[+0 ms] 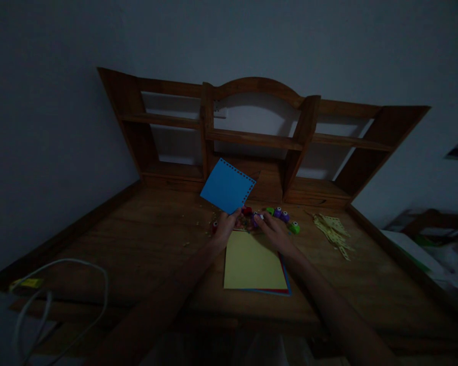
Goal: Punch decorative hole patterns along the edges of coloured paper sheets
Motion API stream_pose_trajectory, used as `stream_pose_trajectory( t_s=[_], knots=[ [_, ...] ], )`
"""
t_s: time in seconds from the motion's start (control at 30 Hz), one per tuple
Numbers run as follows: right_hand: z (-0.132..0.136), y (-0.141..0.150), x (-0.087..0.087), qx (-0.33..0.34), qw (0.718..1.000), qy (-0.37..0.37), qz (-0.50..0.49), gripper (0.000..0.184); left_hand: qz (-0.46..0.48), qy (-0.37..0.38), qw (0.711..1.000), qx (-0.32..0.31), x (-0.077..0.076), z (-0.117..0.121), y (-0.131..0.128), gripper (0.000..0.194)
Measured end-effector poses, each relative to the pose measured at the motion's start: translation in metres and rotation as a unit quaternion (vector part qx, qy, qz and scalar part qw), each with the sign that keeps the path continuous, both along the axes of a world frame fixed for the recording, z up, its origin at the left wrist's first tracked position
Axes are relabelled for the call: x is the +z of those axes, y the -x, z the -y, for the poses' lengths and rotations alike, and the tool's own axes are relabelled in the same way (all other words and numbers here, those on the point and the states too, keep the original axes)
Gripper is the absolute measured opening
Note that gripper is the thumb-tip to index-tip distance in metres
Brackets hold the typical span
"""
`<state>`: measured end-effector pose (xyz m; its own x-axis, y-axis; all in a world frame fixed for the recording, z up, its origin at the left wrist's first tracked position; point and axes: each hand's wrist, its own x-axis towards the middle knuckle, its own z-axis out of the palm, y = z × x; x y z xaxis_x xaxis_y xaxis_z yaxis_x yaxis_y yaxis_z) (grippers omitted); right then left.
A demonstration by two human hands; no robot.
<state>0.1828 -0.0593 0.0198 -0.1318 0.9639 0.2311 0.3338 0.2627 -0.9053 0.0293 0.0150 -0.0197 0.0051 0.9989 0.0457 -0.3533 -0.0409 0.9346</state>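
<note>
My left hand [230, 223] is closed on the lower corner of a blue sheet of paper [228, 187], held up off the desk. Small punched holes run along the sheet's upper right and lower right edges. In my right hand [270, 227] is a small purple craft punch [256, 219], held just right of the sheet's lower corner. Below both hands lies a stack of coloured paper [255, 262], yellow on top with red and blue edges peeking out. More purple punches [281, 214], a green punch [294, 227] and a red punch [247, 210] stand close behind and beside my hands.
Cut yellow paper strips [333, 231] lie in a heap on the right of the wooden desk [145, 234]. Tiny paper bits are scattered left of my hands. A wooden shelf unit [252, 134] rises at the back. A white cable [107, 284] loops at the front left.
</note>
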Motion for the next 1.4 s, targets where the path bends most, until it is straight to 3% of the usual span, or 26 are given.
stream_pose_trajectory(
  t_s=[0.13,0.33,0.53,0.73,0.83,0.97,1.17,1.27,1.4],
  knots=[
    [-0.003,0.004,-0.014,0.066,0.993,0.076,-0.059,0.038,-0.013,-0.012,1.0,0.001,0.0,-0.001,0.001,0.022],
    [0.001,0.01,-0.007,0.04,0.998,-0.04,0.003,0.036,-0.003,-0.015,1.0,-0.011,0.001,-0.003,0.001,0.023],
    [0.0,0.007,-0.009,0.003,1.0,0.022,0.001,0.042,-0.008,-0.01,1.0,0.002,-0.004,-0.007,0.001,0.027],
    [-0.003,0.008,-0.016,-0.019,0.996,-0.065,0.061,0.04,-0.02,-0.026,0.999,0.002,-0.004,-0.007,0.003,0.026],
    [0.0,0.009,-0.01,-0.003,0.997,-0.069,0.033,0.038,-0.02,-0.024,1.0,0.0,-0.002,-0.006,0.002,0.025],
    [0.0,0.005,-0.006,-0.048,0.997,-0.058,0.012,0.036,-0.018,-0.025,1.0,-0.002,-0.003,-0.007,0.002,0.026],
    [-0.007,0.007,-0.02,0.021,0.986,0.069,-0.152,0.032,-0.043,-0.033,0.998,0.019,-0.005,-0.008,0.003,0.025],
    [-0.009,0.011,-0.019,0.054,0.953,0.095,-0.282,0.026,-0.028,-0.026,0.999,0.015,-0.003,-0.007,0.003,0.025],
    [-0.014,0.0,-0.011,0.075,0.888,0.161,-0.424,0.021,-0.025,-0.026,0.999,0.004,-0.004,-0.008,0.003,0.027]
  ],
)
